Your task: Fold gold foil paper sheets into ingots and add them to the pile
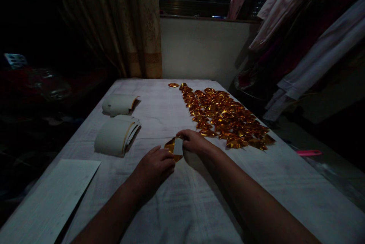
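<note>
A small sheet of gold foil paper (174, 148), white on its back, lies partly folded on the cloth-covered table (185, 198) in front of me. My left hand (155, 166) presses down on its near edge with curled fingers. My right hand (194, 141) pinches the folded white flap from the right. A big spread of several folded gold pieces (225, 116) lies just beyond my right hand, running toward the far edge.
Two curled stacks of white-backed sheets (116, 135) (118, 104) lie to the left. A flat pale sheet (48, 202) rests at the near left corner. A curtain (119, 23), a wall and hanging clothes (308, 46) stand behind and to the right.
</note>
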Demonstrator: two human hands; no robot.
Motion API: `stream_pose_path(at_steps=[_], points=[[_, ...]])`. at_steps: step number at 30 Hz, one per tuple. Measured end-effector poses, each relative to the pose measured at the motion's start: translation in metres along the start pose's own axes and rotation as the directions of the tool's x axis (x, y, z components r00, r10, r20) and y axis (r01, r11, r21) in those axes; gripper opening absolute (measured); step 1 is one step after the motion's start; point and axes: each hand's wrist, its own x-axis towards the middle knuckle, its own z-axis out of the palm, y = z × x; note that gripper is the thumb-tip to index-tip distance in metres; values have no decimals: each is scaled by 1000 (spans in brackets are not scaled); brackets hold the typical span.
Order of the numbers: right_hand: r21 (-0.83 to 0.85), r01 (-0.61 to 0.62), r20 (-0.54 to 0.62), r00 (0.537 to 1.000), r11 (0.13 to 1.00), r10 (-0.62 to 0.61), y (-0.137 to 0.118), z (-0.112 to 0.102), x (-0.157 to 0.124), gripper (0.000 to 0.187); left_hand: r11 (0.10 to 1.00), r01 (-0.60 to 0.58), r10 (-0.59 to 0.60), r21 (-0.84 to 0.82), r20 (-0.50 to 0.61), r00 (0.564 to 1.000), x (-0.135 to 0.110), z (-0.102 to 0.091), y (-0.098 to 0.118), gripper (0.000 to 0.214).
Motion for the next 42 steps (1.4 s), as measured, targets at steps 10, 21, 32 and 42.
stream_pose_path(at_steps=[10,21,32,42], points=[[118,141,-107,986,983,-128,11,5,-14,38,998,62,-61,-6,22,998,-1,-3,-4,15],[-460,375,-217,832,805,-511,-12,18,-68,9,971,188,-184,148,-42,982,0,-11,-6,15],[-221,427,-251,844,877,-474,4,19,-73,14,972,216,-223,90,85,971,-2,-6,22,17],[-164,414,-222,869,895,-443,12,18,-71,5,978,172,-182,117,84,980,-10,-2,24,32]])
